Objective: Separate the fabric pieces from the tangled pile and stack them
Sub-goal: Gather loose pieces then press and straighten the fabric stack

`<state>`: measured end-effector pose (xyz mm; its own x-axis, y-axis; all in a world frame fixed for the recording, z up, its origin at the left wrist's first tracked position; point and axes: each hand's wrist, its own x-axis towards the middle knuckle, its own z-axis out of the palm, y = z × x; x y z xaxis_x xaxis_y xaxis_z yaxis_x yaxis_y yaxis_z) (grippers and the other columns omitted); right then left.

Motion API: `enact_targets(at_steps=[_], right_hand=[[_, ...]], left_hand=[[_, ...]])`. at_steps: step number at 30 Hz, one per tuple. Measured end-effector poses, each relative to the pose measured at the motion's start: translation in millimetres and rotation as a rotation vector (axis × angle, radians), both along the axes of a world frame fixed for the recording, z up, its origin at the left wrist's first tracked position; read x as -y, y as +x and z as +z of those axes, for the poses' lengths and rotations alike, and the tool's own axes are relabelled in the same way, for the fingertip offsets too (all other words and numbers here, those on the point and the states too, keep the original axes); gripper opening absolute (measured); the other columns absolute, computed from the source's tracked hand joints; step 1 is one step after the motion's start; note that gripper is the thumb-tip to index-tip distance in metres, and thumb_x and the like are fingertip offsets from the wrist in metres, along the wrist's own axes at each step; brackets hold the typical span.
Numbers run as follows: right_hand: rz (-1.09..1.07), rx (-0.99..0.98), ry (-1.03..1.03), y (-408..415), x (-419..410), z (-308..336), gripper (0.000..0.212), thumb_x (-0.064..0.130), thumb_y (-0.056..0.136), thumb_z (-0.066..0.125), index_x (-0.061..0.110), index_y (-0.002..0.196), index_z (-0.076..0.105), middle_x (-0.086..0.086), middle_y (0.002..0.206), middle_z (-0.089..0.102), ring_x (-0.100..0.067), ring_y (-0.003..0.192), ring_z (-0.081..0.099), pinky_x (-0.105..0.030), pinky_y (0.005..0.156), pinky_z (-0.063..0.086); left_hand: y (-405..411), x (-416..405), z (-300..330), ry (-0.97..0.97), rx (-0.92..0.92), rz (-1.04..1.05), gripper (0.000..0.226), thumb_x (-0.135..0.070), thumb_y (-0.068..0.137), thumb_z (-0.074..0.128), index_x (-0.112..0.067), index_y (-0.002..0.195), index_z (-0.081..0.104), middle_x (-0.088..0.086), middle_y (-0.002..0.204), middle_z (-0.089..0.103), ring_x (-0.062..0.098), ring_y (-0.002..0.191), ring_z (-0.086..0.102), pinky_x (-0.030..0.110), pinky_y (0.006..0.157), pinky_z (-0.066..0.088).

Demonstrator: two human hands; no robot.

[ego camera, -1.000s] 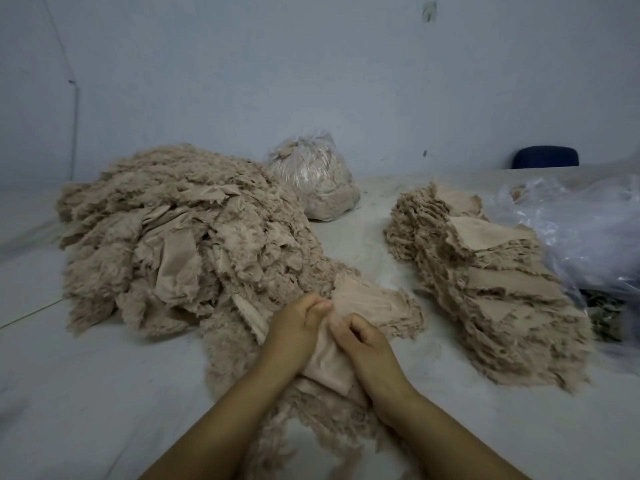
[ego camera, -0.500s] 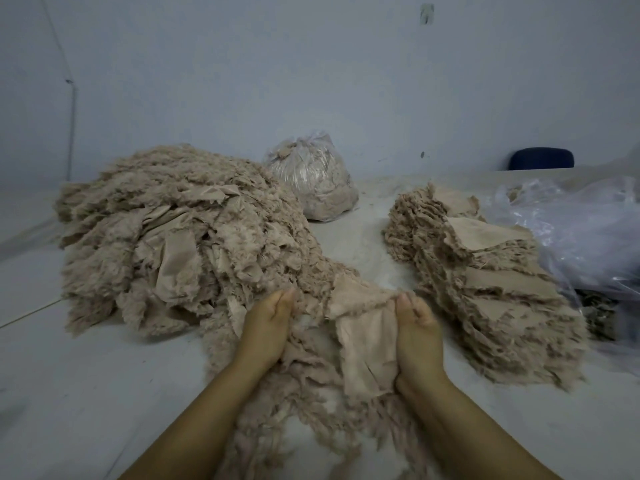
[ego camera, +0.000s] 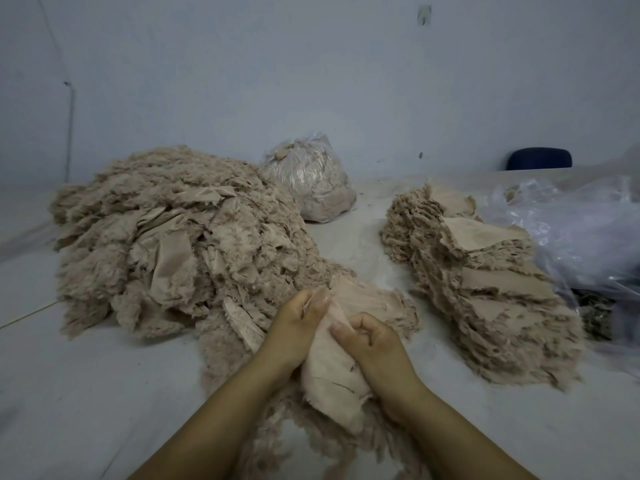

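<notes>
Both hands pinch a beige, frayed-edged fabric piece.

Both forearms leave the bottom edge; the plastic sheet runs off right.

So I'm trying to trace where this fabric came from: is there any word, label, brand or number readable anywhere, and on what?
None can be read.
Small mark high on the wall: too blurred to tell whether it bears text.
Tied plastic bag, fabric stack, tangled pile: no print visible.
</notes>
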<state>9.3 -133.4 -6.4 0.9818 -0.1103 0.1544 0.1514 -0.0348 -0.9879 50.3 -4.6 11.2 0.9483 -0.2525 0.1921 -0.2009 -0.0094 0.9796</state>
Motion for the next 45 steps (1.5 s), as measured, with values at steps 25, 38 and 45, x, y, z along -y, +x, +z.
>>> enact_targets(at_steps=[25,38,45], right_hand=[[0.251,-0.217,0.188,-5.3,2.7,0.8,0.014,0.01,0.085,0.068,0.004,0.075,0.06,-0.004,0.047,0.054,-0.01,0.038,0.045,-0.018,0.041,0.038],[0.334,-0.004,0.0,-4.0,14.3,1.3,0.024,0.018,0.066,0.077,0.017,0.054,0.056,-0.006,0.047,0.05,-0.012,0.034,0.042,-0.02,0.037,0.035],[0.393,0.057,-0.146,-3.9,23.5,9.3,0.029,-0.001,0.076,0.074,0.011,0.059,0.053,0.006,0.05,0.053,-0.004,0.041,0.045,-0.017,0.044,0.037]], left_hand=[[14.3,-12.2,5.0,-0.287,-0.468,0.176,0.024,-0.024,0.089,0.061,-0.001,0.099,0.063,0.011,0.073,0.069,0.022,0.064,0.067,0.026,0.049,0.051],[26.9,-11.2,-8.4,-0.352,-0.325,0.611,0.036,0.005,0.093,0.029,-0.015,0.107,0.056,0.007,0.089,0.063,0.025,0.078,0.062,0.038,0.073,0.055],[23.0,-5.2,-9.5,-0.315,-0.278,0.688,0.041,0.003,0.094,0.031,-0.017,0.118,0.056,-0.001,0.084,0.061,0.016,0.073,0.059,0.03,0.068,0.053]])
